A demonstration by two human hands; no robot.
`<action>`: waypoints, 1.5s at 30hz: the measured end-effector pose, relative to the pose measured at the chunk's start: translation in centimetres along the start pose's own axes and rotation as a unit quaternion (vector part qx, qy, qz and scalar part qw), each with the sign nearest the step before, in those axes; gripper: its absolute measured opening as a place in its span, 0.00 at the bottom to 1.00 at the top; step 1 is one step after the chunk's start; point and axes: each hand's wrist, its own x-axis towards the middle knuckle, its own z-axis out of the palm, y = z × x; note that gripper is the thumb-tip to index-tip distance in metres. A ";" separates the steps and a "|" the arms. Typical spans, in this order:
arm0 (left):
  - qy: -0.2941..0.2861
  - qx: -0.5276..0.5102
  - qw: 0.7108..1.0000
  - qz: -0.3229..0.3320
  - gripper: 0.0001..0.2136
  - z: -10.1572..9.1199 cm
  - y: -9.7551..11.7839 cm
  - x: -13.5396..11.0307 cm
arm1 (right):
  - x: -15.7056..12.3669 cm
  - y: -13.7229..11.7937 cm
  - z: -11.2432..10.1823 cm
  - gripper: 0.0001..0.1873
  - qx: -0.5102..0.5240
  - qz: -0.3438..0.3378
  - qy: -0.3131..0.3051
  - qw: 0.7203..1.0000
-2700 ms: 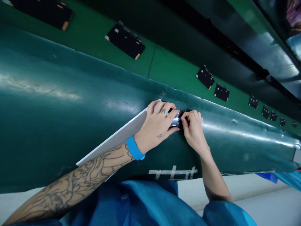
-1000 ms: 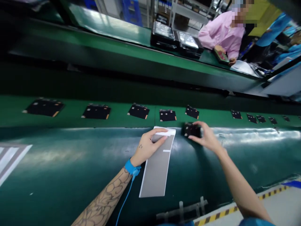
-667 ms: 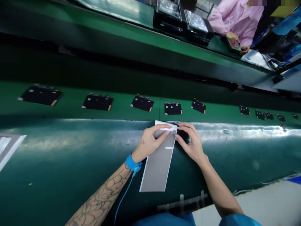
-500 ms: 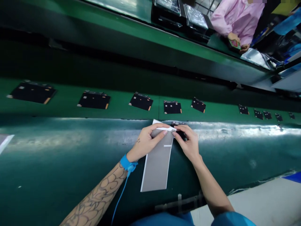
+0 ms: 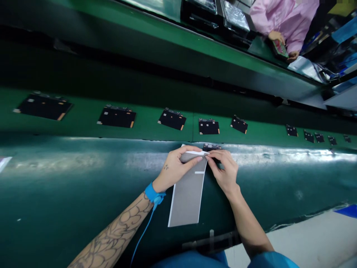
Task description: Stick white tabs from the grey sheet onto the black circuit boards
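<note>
A long grey sheet with white edges (image 5: 187, 201) hangs down toward me over the green bench. My left hand (image 5: 180, 163) pinches its upper part between thumb and fingers. At the sheet's top right corner, the thumb and fingertips of my right hand (image 5: 224, 169) are pressed together on the edge. A short white strip (image 5: 199, 172) shows on the sheet's right side. Just behind my right fingers lies a black part with a metal-looking top edge (image 5: 212, 146), mostly covered by the hand. A blue wrist strap (image 5: 153, 193) with a cord is on my left wrist.
Several flat black panels (image 5: 116, 117) with orange corners lie in a row on the green belt (image 5: 83, 124) beyond the bench (image 5: 69, 186). Part of another pale-edged sheet (image 5: 4, 163) shows at far left. Across the line, a person in pink (image 5: 286, 22) holds a green board (image 5: 280, 49).
Both hands stay at the sheet's top edge, with only a slight shift of the fingers. The belt panels sit a little further right in view. The other person's board has tilted.
</note>
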 end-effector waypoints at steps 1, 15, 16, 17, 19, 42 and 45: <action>0.000 -0.002 1.000 -0.002 0.12 0.0 0.0 0.0 | 0.1 -0.1 0.0 0.04 0.001 0.003 -0.001 1.000; 0.004 -0.029 0.999 -0.035 0.13 0.1 0.6 0.0 | 0.1 0.2 -0.1 0.07 -0.089 -0.058 0.013 0.994; 0.004 -0.029 0.999 -0.037 0.13 0.1 0.6 0.0 | 0.1 0.2 -0.1 0.07 -0.085 -0.051 0.009 0.995; 0.003 -0.028 0.999 -0.038 0.13 0.1 0.6 0.0 | 0.1 0.2 0.0 0.07 -0.076 -0.042 0.006 0.996; 0.003 -0.026 0.999 -0.038 0.13 0.1 0.5 0.0 | 0.1 0.2 0.2 0.07 -0.053 -0.027 0.004 0.998; -0.022 0.085 0.985 -0.151 0.26 0.0 0.7 0.1 | 11.0 23.3 -17.6 0.26 0.000 0.198 -0.135 0.971; -0.006 0.096 0.985 -0.146 0.26 0.4 0.7 0.1 | 12.0 25.4 -17.8 0.24 -0.018 0.195 -0.182 0.964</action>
